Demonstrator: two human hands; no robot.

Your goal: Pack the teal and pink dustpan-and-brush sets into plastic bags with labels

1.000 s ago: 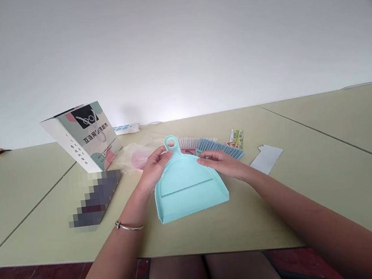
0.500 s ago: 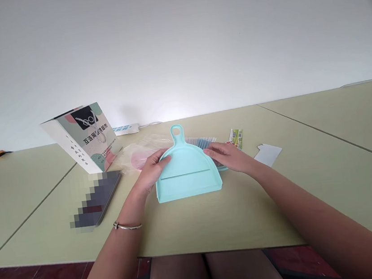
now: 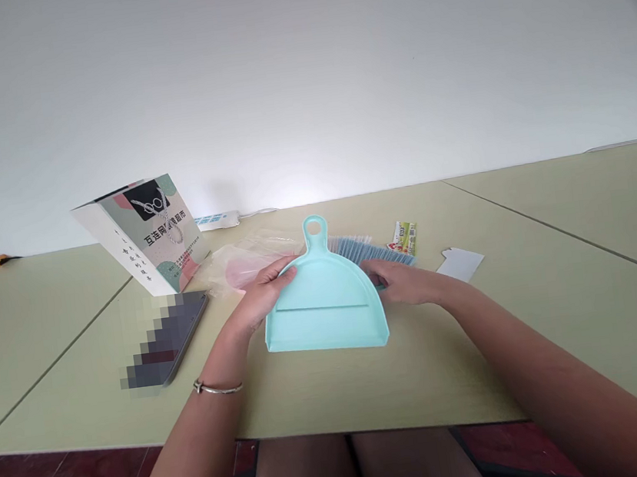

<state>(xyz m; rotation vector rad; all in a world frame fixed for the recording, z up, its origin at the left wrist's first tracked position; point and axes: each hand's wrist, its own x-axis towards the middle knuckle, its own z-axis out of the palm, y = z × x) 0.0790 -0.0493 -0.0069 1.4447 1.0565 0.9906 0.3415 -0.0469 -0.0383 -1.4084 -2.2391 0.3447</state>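
Note:
A mint-green dustpan (image 3: 322,291) is held up over the table, its looped handle pointing away from me. Gripping its left edge is my left hand (image 3: 270,289), thumb on top and fingers behind. Just to the right of the dustpan, my right hand (image 3: 402,281) has its fingers curled round the green edge of a small brush. The brush's blue bristles (image 3: 367,250) show behind the dustpan and point toward the wall. Most of the brush body is hidden by the dustpan and my fingers.
Left of the hands stand a printed paper bag (image 3: 161,234) and a dark phone-like slab (image 3: 174,341), partly pixelated. A clear plastic wrapper (image 3: 235,268) lies behind my left hand. Beyond the brush are a green-yellow packet (image 3: 405,237) and a white card (image 3: 461,263).
My right hand has let go of the dustpan's right edge and moved down onto the brush. The dustpan has tilted slightly, and more of the bristles show.

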